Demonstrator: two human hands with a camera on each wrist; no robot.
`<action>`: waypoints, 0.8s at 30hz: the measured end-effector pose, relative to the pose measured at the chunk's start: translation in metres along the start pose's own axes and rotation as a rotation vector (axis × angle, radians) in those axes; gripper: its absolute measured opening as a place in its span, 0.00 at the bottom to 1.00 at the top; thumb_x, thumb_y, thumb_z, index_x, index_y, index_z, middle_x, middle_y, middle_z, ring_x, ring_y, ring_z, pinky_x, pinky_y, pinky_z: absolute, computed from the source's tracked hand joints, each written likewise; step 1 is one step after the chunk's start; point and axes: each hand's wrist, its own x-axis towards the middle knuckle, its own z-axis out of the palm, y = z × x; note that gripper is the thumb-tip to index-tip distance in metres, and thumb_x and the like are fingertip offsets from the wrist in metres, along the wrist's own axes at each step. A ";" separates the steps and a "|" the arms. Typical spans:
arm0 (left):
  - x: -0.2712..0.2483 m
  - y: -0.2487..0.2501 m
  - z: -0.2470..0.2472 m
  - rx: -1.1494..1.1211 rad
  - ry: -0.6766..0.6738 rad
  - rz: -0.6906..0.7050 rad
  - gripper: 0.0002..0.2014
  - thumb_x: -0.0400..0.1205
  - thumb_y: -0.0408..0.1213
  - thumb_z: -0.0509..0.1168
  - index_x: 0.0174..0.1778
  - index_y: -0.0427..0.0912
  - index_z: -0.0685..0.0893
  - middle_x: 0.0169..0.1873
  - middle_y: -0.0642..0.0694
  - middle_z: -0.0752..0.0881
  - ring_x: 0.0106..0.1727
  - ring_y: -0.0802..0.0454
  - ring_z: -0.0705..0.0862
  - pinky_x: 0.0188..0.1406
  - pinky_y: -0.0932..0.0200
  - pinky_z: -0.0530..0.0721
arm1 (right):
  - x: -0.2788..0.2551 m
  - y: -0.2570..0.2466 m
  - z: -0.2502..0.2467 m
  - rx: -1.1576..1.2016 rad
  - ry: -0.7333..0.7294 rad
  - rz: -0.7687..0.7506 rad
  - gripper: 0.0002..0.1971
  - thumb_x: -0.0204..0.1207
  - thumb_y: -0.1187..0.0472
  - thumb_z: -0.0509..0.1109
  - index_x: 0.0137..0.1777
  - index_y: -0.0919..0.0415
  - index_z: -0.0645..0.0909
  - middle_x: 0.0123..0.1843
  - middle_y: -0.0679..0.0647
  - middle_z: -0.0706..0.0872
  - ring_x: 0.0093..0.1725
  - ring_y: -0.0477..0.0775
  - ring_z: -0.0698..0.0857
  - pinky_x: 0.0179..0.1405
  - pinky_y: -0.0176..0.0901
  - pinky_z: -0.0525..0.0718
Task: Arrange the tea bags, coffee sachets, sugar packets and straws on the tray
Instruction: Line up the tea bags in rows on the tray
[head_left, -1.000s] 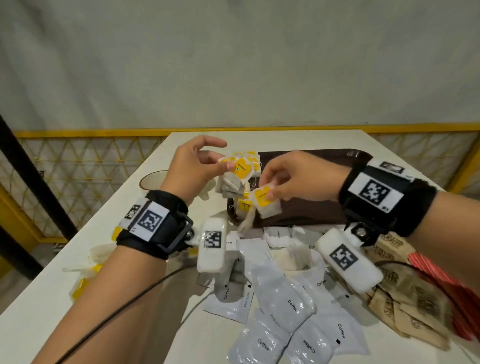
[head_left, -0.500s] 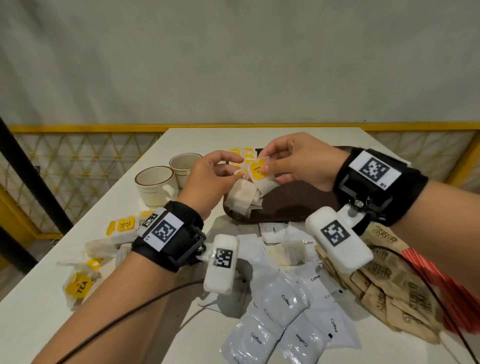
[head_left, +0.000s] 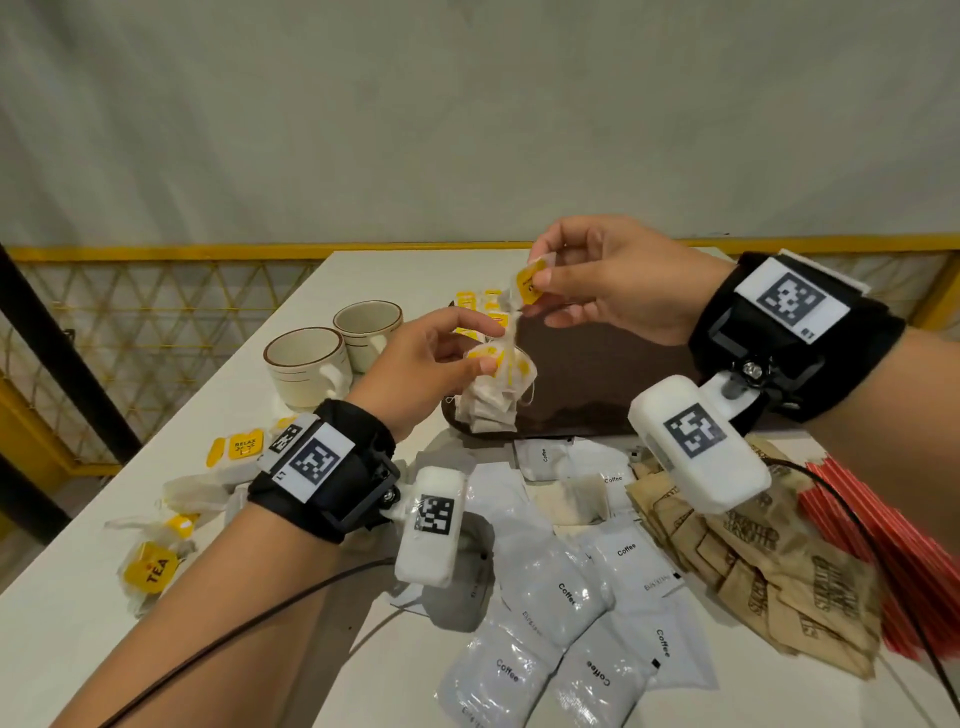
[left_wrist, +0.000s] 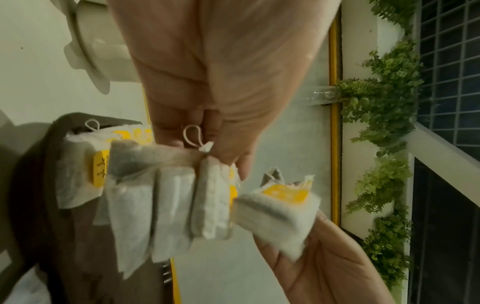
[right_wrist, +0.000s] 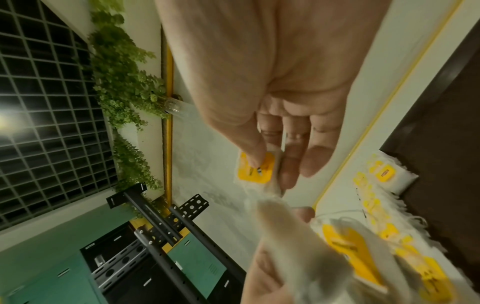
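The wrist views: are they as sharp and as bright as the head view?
No. Head view: evenly lit, print on the coffee sachets readable. Left wrist view: dim, the tea bags soft with blur. Right wrist view: dim, the near tea bags smeared, background grid sharper.

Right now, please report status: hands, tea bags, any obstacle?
Left hand grips tea bag bunch over tray. Right hand pinches one tea bag, lifted. Two cups beside tray.

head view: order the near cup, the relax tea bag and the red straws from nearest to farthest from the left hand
1. Near cup, just left of the left hand.
2. Relax tea bag, on the table down-left, by the wrist.
3. Red straws, far right edge, past the sugar packets.
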 end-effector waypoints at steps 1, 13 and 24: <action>0.000 0.000 0.000 -0.010 -0.025 -0.010 0.12 0.78 0.23 0.67 0.49 0.45 0.84 0.42 0.34 0.83 0.42 0.46 0.79 0.39 0.57 0.77 | 0.001 0.000 0.000 0.014 0.008 0.009 0.07 0.82 0.72 0.62 0.46 0.59 0.75 0.38 0.52 0.85 0.37 0.50 0.86 0.41 0.42 0.86; 0.000 0.000 0.003 -0.114 -0.179 -0.102 0.14 0.77 0.21 0.66 0.57 0.36 0.84 0.45 0.47 0.90 0.43 0.53 0.87 0.38 0.63 0.83 | 0.017 0.006 0.014 -0.029 0.159 -0.021 0.09 0.81 0.74 0.63 0.42 0.61 0.75 0.39 0.56 0.83 0.37 0.51 0.85 0.38 0.43 0.89; -0.005 0.006 -0.007 -0.230 -0.216 0.019 0.26 0.75 0.18 0.66 0.60 0.53 0.75 0.43 0.34 0.80 0.41 0.45 0.83 0.32 0.63 0.81 | 0.022 0.006 0.004 -0.457 0.303 -0.064 0.08 0.75 0.62 0.75 0.36 0.54 0.79 0.30 0.48 0.81 0.23 0.39 0.76 0.27 0.34 0.73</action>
